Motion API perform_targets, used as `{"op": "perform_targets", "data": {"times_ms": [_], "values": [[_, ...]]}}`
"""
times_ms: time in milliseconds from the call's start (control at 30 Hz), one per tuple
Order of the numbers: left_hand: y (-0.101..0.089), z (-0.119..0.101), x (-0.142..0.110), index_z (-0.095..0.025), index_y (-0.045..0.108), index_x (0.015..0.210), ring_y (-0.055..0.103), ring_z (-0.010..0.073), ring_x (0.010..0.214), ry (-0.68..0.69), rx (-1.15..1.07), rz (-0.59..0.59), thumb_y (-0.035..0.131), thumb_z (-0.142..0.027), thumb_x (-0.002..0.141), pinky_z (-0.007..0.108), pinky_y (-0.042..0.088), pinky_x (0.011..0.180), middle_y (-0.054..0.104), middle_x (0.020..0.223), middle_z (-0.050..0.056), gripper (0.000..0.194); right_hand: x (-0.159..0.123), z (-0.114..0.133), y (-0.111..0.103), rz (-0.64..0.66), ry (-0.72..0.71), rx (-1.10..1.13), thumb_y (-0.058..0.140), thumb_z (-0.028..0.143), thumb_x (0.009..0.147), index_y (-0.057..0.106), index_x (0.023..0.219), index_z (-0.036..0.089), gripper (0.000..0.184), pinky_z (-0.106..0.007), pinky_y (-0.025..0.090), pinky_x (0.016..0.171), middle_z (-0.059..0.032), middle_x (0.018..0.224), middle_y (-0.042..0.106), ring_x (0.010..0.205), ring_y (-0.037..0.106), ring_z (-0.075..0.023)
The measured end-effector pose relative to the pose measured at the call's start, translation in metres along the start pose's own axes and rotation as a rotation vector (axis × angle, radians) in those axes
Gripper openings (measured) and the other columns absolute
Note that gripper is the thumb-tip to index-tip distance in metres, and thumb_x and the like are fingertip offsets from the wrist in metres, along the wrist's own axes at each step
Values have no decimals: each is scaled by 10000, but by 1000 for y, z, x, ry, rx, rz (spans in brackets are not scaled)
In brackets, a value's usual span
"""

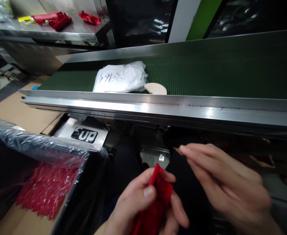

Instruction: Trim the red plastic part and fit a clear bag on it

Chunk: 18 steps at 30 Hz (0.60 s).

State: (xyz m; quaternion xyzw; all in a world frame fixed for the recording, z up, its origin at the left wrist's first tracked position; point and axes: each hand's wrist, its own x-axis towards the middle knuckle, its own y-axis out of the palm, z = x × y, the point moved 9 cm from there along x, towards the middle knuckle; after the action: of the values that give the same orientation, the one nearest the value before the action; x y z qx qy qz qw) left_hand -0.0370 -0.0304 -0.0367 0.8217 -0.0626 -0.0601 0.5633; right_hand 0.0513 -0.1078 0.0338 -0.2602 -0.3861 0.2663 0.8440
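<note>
— So, what are the hands doing?

— Down in front of the lap, the left hand (143, 202) grips a red plastic piece (158, 199), thumb pressed on its face and fingers curled behind, so one edge stands up toward the other hand. The right hand (229, 186) is nearly closed, its fingertips pinched on something thin and small (177, 150); it is too blurred to name. The pinch sits just above and right of the red piece, not touching it.

— Why held so low?

— Likely to work close to the body, below the steel rail (158, 107) of the green conveyor belt (231, 71).

— And around them?

— At the left, a bag-lined box (36, 153) holds a heap of red pieces (45, 189), within reach of the left hand. On the belt lie a white plastic bag (121, 78) with handwriting and a pale disc (155, 88) beside it. Far back, a steel surface (60, 32) carries more red parts (55, 19).
</note>
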Motion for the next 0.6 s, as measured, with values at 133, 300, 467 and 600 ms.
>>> {"op": "perform_targets", "data": {"times_ms": [133, 300, 467, 600], "values": [[-12, 9, -6, -88, 591, 1180, 602, 158, 591, -131, -118, -141, 387, -451, 973, 185, 450, 542, 662, 715, 134, 465, 2, 27, 8, 180, -185, -20, 537, -8, 846, 653, 1137, 144, 348, -343, 494, 741, -98, 1083, 653, 949, 609, -203], [-11, 10, -12, -80, 642, 1081, 473, 121, 451, -133, -137, -130, 292, -451, 991, 176, 362, 469, 567, 563, 64, 519, -2, 26, 15, 228, -230, -44, 527, -17, 843, 608, 1242, 169, 448, -412, 445, 805, -105, 1177, 614, 1001, 563, -233], [-6, 9, -9, -105, 640, 1092, 372, 112, 412, -122, -113, -77, 244, -425, 998, 168, 312, 438, 472, 497, 23, 517, -5, 21, 17, 238, -233, -47, 531, -11, 838, 611, 1240, 176, 450, -413, 444, 809, -99, 1178, 616, 1003, 565, -235], [2, 8, -5, -90, 641, 1108, 373, 98, 424, -126, -156, -41, 272, -414, 995, 154, 304, 424, 499, 560, 40, 503, -7, 21, 20, 287, -268, -44, 484, 0, 849, 574, 1292, 185, 488, -427, 434, 828, -100, 1220, 597, 1029, 558, -236]]}}
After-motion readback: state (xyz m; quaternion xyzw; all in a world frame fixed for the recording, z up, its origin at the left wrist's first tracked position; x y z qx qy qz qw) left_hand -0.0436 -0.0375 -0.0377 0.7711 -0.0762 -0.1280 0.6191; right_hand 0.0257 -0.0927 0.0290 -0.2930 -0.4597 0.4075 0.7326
